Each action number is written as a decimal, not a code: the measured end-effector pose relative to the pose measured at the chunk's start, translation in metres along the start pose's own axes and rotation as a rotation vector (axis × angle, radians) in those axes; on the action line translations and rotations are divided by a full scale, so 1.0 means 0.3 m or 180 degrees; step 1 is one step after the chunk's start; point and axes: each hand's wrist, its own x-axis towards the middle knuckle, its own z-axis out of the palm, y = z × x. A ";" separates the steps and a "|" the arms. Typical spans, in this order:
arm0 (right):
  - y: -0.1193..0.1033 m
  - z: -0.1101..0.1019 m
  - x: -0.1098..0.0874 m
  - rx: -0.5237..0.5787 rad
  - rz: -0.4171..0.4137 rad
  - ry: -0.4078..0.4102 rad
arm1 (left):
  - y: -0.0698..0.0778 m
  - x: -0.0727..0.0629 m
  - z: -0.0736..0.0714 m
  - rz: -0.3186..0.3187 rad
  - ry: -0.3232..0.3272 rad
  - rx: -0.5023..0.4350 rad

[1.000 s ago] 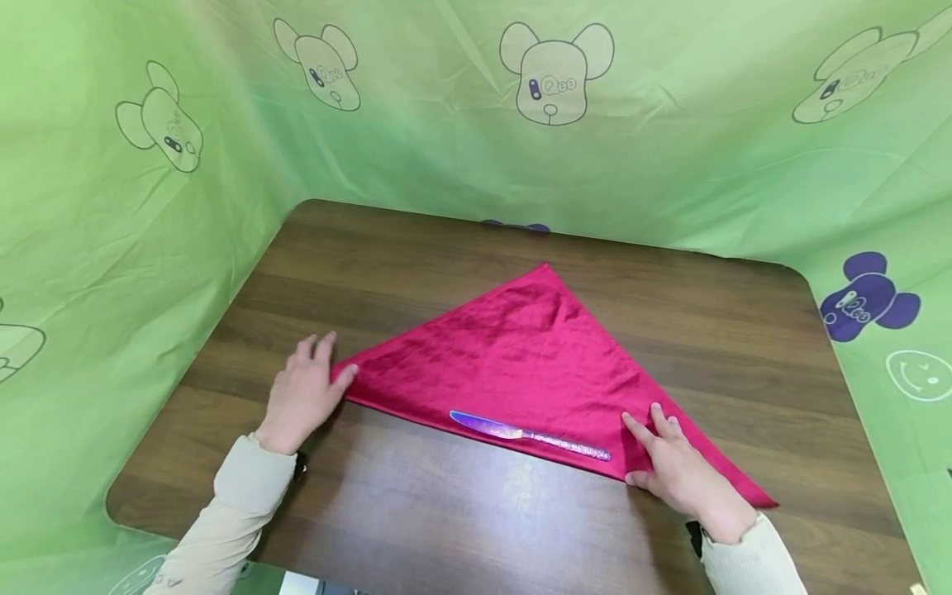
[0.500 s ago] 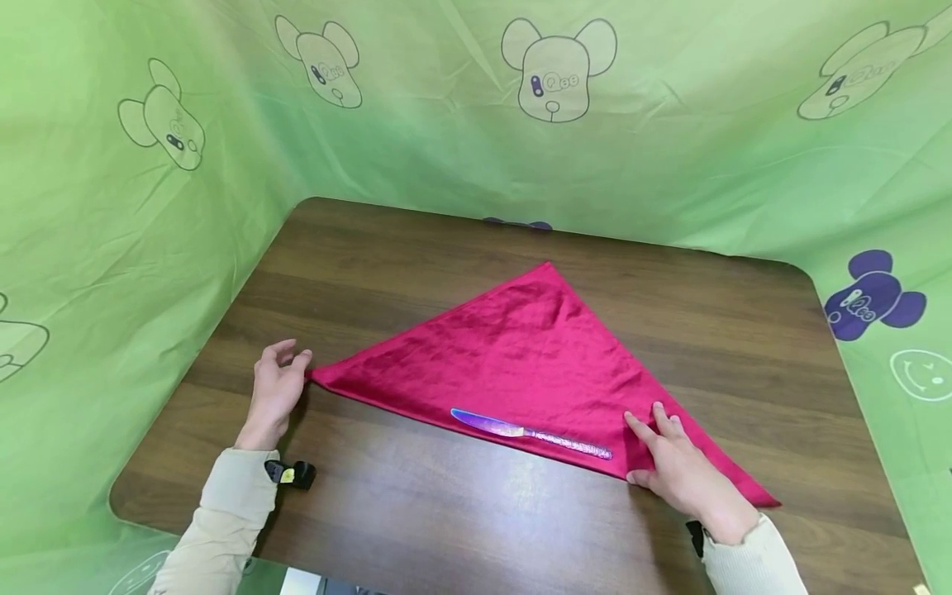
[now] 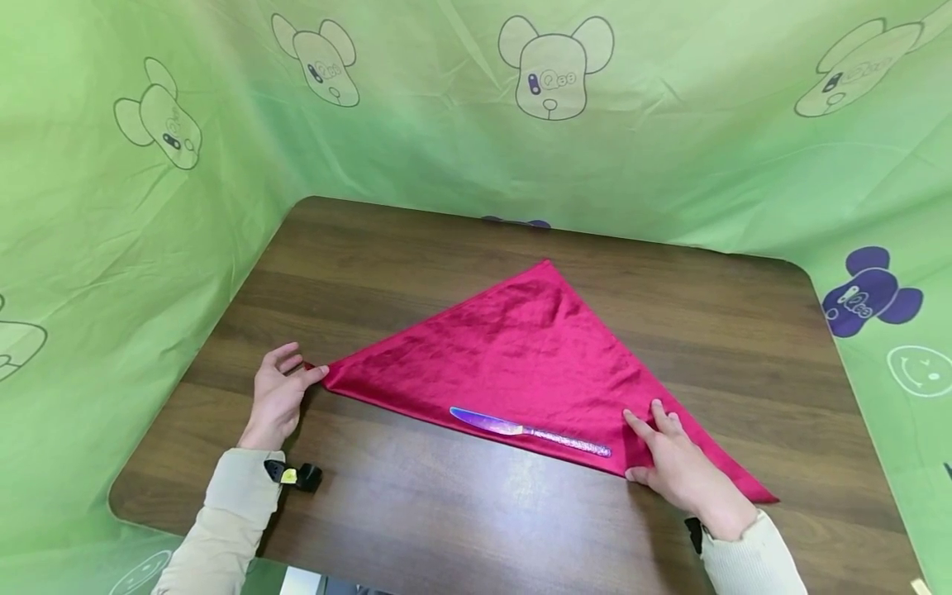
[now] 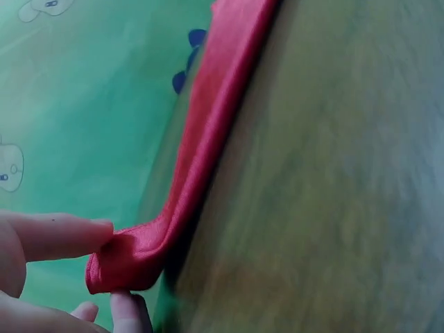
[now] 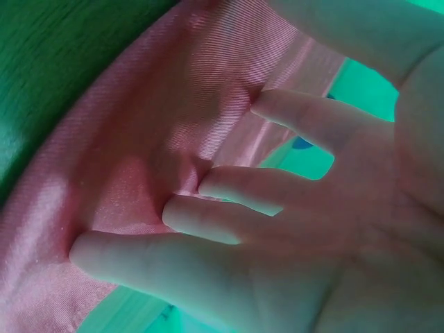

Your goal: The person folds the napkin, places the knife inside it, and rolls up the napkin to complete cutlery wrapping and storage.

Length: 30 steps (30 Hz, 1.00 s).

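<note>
A crimson satiny cloth napkin (image 3: 491, 347), folded to a triangle, lies on the table with its peak pointing away. Near its front edge rests a table knife (image 3: 531, 431) with a purplish blade and patterned handle. My left hand (image 3: 277, 398) pinches the napkin's left corner between thumb and fingers; in the left wrist view that corner (image 4: 128, 260) is slightly raised and bent. My right hand (image 3: 680, 467) rests spread on the right part of the napkin, beyond the knife's handle. In the right wrist view its fingertips (image 5: 90, 250) press on the fabric (image 5: 118, 173).
The brown wooden table (image 3: 416, 512) has rounded corners. Green printed fabric (image 3: 431, 149) hangs around its back and sides. A black strap with a camera (image 3: 293, 475) sits at the left wrist.
My left hand has shifted left from beside the napkin's left part and now pinches its corner, which is folded up a little. The right hand and the knife have stayed put.
</note>
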 end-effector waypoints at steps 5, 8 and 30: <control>-0.001 0.000 0.003 0.0023 -0.0011 0.0005 | -0.005 0.000 0.003 0.0032 -0.0053 -0.0017; -0.001 0.000 0.005 0.0044 0.0004 -0.0012 | -0.003 0.002 0.008 -0.0099 -0.0028 -0.0454; 0.002 0.005 -0.003 0.0024 -0.0011 0.0051 | -0.005 -0.034 0.077 -0.0382 -0.0021 -0.2641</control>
